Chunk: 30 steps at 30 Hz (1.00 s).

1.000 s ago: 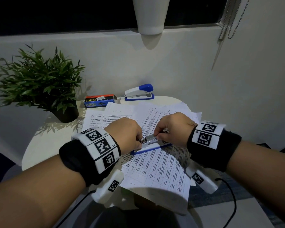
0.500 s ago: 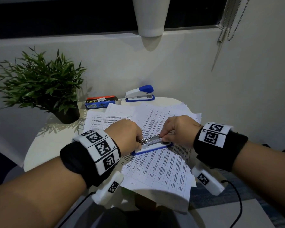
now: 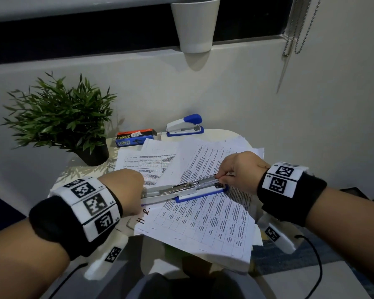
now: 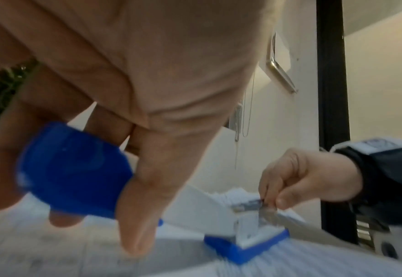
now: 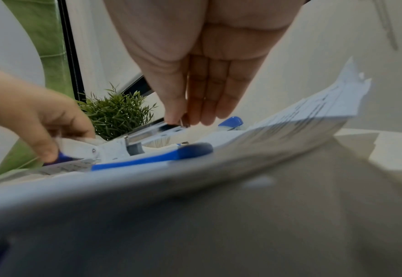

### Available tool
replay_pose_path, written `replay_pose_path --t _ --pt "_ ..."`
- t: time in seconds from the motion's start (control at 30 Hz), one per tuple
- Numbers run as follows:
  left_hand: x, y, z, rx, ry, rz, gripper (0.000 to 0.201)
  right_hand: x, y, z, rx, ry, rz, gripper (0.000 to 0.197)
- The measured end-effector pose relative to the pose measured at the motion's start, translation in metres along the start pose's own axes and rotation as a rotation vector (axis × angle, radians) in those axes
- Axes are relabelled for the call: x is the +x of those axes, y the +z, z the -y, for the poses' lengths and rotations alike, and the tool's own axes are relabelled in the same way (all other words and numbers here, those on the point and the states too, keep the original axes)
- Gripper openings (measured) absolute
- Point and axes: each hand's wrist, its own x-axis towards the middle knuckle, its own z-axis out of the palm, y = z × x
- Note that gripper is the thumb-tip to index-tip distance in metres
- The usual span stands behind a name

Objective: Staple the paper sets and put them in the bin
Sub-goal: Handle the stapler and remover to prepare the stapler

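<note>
Left hand (image 3: 125, 193) hides opened stapler's (image 3: 188, 188) lid end.

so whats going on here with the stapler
A person has a blue and white stapler swung open flat on the printed papers. The left hand grips its blue-capped top arm, while the right hand pinches at the far end of the metal staple channel, apparently loading or clearing staples. A second stapler and a staples box sit behind, beside a potted plant.
</note>
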Motion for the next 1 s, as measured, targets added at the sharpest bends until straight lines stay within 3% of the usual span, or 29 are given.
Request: replay_pose_path --t 0.07,0.17,0.3,0.57,0.67,0.77,1.0 --pt "-0.002 -0.009 0.005 -0.031 -0.018 -0.026 0.014 0.0 0.001 0.0 -0.003 -0.003 -0.006 0.021" --pt "-0.01 -0.029 0.013 -0.175 0.003 -0.202 0.014 0.001 0.001 0.001 -0.009 -0.011 -0.015 0.02" --pt "-0.014 -0.051 0.007 -0.393 0.105 -0.408 0.038 0.001 0.001 0.001 -0.01 -0.014 -0.016 0.02" --pt "0.007 -0.058 -0.038 -0.631 0.242 -0.444 0.05 0.0 -0.002 0.002 0.013 -0.006 0.001 0.02" --pt "0.019 -0.055 -0.06 -0.587 0.313 -0.42 0.04 -0.005 -0.007 -0.003 0.105 0.044 -0.053 0.006" --pt "0.03 -0.05 -0.081 -0.449 0.363 -0.377 0.039 -0.007 -0.011 -0.01 0.153 0.093 -0.088 0.023" --pt "0.038 -0.044 -0.093 -0.374 0.364 -0.347 0.037 -0.01 -0.009 -0.015 0.046 0.068 -0.022 0.011"
